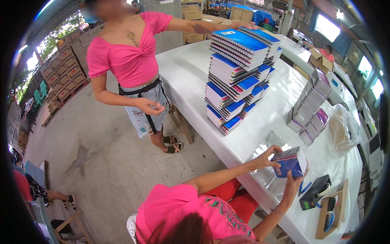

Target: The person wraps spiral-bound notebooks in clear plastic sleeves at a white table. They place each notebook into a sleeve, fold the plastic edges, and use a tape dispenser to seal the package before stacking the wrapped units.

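My two hands hold a small bundle of spiral notebooks (289, 164) with a blue cover, near the table's front edge. My left hand (269, 158) grips its upper left side, fingers curled over the edge. From the lower right, my right hand (294, 183) grasps the bundle's bottom corner. Clear plastic (260, 152) lies crumpled on the table beside and under the bundle. Beyond my left hand, tall staggered stacks of blue spiral notebooks (237, 87) stand on the white table (189, 81). A standing person's hand (243, 25) rests on top of these stacks.
Plastic-wrapped notebooks (308, 99) stand at the right, beside a white plastic bag (343, 132). Blue-handled pliers (302, 189), a black tool (315, 193) and an open tray (335, 209) lie near my right hand. The person in pink (128, 61) stands at the table's left side.
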The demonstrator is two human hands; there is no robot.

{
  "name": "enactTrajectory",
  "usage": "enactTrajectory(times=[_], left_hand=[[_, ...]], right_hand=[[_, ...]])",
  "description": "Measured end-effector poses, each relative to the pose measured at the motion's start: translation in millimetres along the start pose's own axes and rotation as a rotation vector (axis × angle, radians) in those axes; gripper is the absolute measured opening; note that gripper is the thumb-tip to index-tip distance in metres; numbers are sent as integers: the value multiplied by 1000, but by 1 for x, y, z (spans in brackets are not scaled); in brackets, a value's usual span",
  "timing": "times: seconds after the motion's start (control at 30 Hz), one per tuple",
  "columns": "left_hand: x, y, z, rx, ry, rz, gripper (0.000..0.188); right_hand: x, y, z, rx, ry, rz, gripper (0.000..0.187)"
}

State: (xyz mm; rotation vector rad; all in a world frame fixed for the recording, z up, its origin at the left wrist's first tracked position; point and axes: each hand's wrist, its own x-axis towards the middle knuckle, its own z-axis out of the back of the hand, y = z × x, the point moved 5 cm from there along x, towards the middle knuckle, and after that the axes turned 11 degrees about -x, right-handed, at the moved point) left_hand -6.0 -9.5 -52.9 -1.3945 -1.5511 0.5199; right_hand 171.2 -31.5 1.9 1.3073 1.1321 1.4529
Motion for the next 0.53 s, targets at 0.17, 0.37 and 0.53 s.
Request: enactTrajectory(times=[0.17,0.37,0.53], left_hand=[[-2,7,-22,152,146,12,110],[9,-34,-12,717,222,-249,115],[37,-78,-55,910,534,-164,88]], right_hand=[[-4,-27,14,-288,111,-47,80],[-1,14,1,-425,214,213,99],[-7,53,46,-962,278,408,99]])
